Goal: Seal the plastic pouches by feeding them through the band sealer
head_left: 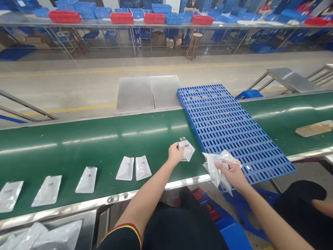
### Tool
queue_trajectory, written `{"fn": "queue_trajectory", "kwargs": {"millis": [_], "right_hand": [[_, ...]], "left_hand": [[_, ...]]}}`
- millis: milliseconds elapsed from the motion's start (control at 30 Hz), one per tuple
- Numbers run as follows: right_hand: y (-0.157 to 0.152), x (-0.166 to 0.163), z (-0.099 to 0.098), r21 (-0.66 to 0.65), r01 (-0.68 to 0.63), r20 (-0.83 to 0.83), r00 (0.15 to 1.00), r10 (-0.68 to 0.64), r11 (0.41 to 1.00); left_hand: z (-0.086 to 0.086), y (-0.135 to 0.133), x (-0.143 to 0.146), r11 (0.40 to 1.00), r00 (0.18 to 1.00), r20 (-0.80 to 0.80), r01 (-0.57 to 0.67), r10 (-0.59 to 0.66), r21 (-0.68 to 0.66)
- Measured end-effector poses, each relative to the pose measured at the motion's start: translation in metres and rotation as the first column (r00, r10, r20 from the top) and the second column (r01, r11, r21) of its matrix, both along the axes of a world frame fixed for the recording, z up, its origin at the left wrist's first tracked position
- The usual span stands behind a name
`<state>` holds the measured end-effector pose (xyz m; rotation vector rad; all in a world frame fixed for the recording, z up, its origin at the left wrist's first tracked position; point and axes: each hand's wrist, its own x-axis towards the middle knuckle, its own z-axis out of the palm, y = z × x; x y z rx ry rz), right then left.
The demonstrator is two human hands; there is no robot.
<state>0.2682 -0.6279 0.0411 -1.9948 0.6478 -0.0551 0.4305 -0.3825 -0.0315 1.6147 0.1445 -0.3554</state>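
My left hand (176,153) is closed on a small white pouch (187,150) with dark print, held over the green conveyor belt (104,139). To the right, a bunch of shiny white pouches (214,170) is gripped in my right hand (232,174), at the near left edge of the blue slotted plastic panel (231,125). A pair of white pouches (143,168) lies side by side on the belt, left of my left hand. Farther left, another pouch (86,180) and several more lie spaced out in a row.
Loose pouches (57,236) fill a metal tray at the lower left. The blue panel lies across the belt, and a tan board (314,128) rests on the belt at far right. Beyond the aisle, a long bench (93,23) carries red and blue bins. Another person's arm (322,207) shows at lower right.
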Motion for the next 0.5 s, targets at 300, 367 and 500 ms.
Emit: {"fn": "queue_trajectory", "kwargs": {"millis": [300,367,500], "right_hand": [[-0.213,0.125,-0.034,-0.402,-0.417,0.047,0.88,0.473,0.815],[-0.233,0.136,-0.057,-0.438,-0.509,0.042,0.812,0.582,0.741],[-0.244,0.136,-0.092,-0.573,-0.493,0.112,0.744,0.658,0.655]], "left_hand": [[-0.023,-0.267,0.032,0.881,0.874,-0.28,-0.449,0.397,-0.152],[-0.045,-0.288,0.029,0.862,0.837,-0.337,-0.492,0.431,-0.118],[-0.072,-0.289,0.02,0.874,0.828,-0.365,-0.481,0.426,-0.071]]}}
